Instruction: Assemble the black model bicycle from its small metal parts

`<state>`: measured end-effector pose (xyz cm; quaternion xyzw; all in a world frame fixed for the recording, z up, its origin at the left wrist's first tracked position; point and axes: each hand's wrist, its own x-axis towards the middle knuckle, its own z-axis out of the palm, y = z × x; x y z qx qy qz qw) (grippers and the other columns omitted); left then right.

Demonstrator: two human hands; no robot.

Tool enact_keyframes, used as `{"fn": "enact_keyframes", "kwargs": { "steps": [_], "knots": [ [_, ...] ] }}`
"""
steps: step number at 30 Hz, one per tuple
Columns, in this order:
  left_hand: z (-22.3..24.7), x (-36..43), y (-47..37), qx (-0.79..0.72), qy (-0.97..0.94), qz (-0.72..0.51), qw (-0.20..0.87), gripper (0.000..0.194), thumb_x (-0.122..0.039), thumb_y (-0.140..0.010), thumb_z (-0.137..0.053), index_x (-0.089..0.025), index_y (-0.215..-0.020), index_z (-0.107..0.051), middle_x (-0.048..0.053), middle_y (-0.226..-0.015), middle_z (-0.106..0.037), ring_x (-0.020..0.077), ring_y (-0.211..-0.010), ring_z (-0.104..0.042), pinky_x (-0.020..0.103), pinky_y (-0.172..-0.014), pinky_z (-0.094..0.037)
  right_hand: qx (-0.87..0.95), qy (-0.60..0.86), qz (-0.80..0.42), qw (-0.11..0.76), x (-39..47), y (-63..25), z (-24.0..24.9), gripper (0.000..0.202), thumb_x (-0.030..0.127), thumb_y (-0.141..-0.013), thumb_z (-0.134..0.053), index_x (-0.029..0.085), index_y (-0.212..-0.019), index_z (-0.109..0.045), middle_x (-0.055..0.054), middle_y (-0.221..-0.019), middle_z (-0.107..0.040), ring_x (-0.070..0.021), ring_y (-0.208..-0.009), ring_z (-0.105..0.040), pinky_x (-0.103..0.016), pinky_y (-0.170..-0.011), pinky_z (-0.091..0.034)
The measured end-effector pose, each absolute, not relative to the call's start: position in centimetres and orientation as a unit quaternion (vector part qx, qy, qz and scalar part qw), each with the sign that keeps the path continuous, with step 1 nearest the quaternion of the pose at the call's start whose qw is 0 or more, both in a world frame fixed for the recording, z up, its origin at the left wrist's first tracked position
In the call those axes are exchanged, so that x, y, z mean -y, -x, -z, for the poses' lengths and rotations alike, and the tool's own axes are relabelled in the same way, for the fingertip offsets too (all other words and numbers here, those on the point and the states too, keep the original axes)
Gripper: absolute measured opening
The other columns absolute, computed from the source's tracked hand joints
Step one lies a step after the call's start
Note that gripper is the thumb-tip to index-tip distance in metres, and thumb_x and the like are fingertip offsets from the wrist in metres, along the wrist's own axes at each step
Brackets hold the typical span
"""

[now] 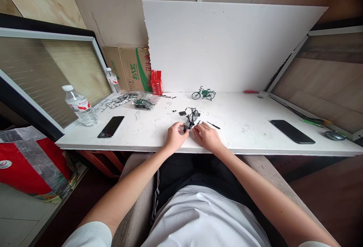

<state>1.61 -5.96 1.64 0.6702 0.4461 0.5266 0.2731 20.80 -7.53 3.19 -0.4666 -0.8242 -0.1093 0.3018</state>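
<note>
A small black model bicycle [191,117] stands on the white table in front of me. Its near wheel is between the fingers of my left hand [177,136], which are closed on it. My right hand [208,136] rests on the table just right of the bicycle, fingers bent and close together. Whether those fingers pinch a small part is too small to make out. Beside the right hand lies a thin black stick-like piece [213,125]. A flat black piece [183,113] sits left of the bicycle, with a tiny black bit [174,111] near it.
Farther back stands a green model bicycle [203,93]. Clear bags of parts [144,103] and black part frames [121,100] lie at back left. Phones [111,127] [292,131], bottles [81,107] and a mouse [334,135] flank the work area; a white board [227,46] leans behind.
</note>
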Motion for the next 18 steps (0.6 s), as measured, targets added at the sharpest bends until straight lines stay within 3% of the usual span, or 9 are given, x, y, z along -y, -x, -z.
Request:
{"fn": "enact_keyframes", "kwargs": {
  "steps": [10,15,18],
  "knots": [
    [-1.41,5.78,-1.84,-0.442,-0.671,-0.529,0.274,0.019,-0.023,-0.083,-0.078,-0.02,-0.099,-0.069,0.008,-0.103,-0.078,0.0195,-0.079,-0.074,0.029,-0.072,-0.058,0.821,0.473,0.116,0.298,7.53,-20.87,-3.08,0.025,0.031,-0.109,-0.048,0.02,-0.09,-0.061,-0.007,-0.078,-0.069,-0.0221,-0.082,-0.063,-0.031,-0.059,-0.037],
    [-1.28,5.65,-1.8,-0.437,-0.665,-0.535,0.284,0.02,-0.024,-0.082,-0.078,-0.02,-0.099,-0.069,0.008,-0.103,-0.078,0.0191,-0.079,-0.075,0.029,-0.072,-0.058,0.813,0.473,0.096,0.326,7.86,-20.95,-3.31,0.017,0.033,-0.106,-0.053,0.02,-0.113,-0.062,-0.007,-0.084,-0.071,-0.0218,-0.085,-0.067,-0.03,-0.059,-0.04],
    [-1.34,5.59,-1.74,-0.44,-0.655,-0.537,0.297,0.019,-0.027,-0.083,-0.078,-0.02,-0.099,-0.069,0.008,-0.102,-0.078,0.0181,-0.079,-0.074,0.028,-0.073,-0.059,0.812,0.467,0.095,0.336,7.76,-21.09,-3.08,0.014,0.03,-0.105,-0.053,0.021,-0.111,-0.062,-0.007,-0.088,-0.072,-0.0216,-0.087,-0.067,-0.03,-0.061,-0.042]
  ]
}}
